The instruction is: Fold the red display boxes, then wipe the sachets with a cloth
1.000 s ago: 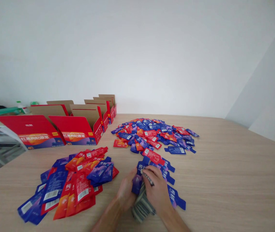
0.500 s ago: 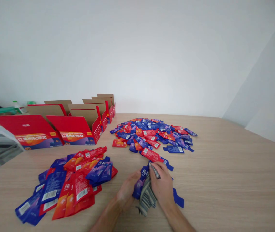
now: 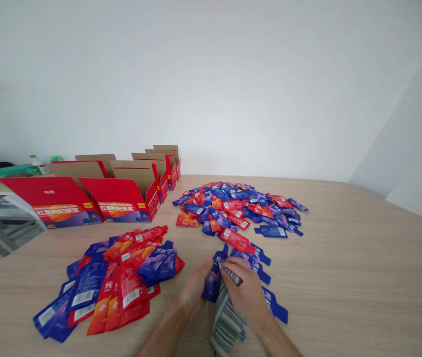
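My left hand [image 3: 196, 287] is closed on a blue-purple pouch [image 3: 211, 283], holding it by its left edge with the narrow spout end pointing away from me. A grey striped cloth [image 3: 229, 317] is bunched in my right hand [image 3: 246, 292], whose fingers press it against the pouch's upper part. The cloth's loose end hangs down toward me. Several blue pouches [image 3: 276, 305] lie on the table just right of my right hand, partly hidden by it. Beyond my hands lies a red pouch [image 3: 236, 240].
A pile of red and blue pouches [image 3: 229, 206] spreads across the back middle of the wooden table [image 3: 344, 258]. Another heap of pouches [image 3: 122, 282] lies at the front left. Open red cartons [image 3: 118, 198] stand in rows at the back left, flaps raised.
My right hand and the cloth have slid down the pouch toward me, leaving its spout end uncovered. The view has shifted slightly to the left.
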`<move>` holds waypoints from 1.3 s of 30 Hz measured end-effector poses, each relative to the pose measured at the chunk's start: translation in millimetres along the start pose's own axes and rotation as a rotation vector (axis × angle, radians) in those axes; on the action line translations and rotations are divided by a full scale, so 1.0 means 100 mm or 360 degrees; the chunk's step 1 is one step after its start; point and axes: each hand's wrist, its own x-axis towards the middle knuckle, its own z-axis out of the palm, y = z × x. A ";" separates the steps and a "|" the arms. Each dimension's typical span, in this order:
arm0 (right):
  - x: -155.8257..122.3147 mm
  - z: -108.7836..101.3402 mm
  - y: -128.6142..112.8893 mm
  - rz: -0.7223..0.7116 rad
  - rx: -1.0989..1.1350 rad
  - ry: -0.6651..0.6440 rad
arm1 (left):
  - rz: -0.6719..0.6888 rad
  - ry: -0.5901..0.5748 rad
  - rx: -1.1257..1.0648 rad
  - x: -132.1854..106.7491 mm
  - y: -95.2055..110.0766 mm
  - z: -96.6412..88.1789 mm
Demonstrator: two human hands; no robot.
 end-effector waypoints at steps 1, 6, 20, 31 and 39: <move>-0.02 0.02 -0.04 -0.0010 0.0027 -0.0032 | 0.0053 0.0034 0.0060 0.01 0.02 -0.02; -0.07 0.11 -0.17 -0.0049 0.0023 -0.0064 | 0.0447 0.0298 0.0912 0.04 0.17 -0.12; -0.13 0.20 -0.14 -0.0052 -0.0062 -0.0042 | 0.1020 0.1240 0.2837 0.10 0.41 -0.56; -0.08 0.09 0.13 0.0092 -0.0347 0.0115 | 0.0805 -0.0606 0.2549 0.25 -0.23 -0.20; -0.03 0.00 0.12 0.0319 -0.0547 -0.0044 | 0.0557 -0.0568 0.2925 0.25 -0.35 -0.21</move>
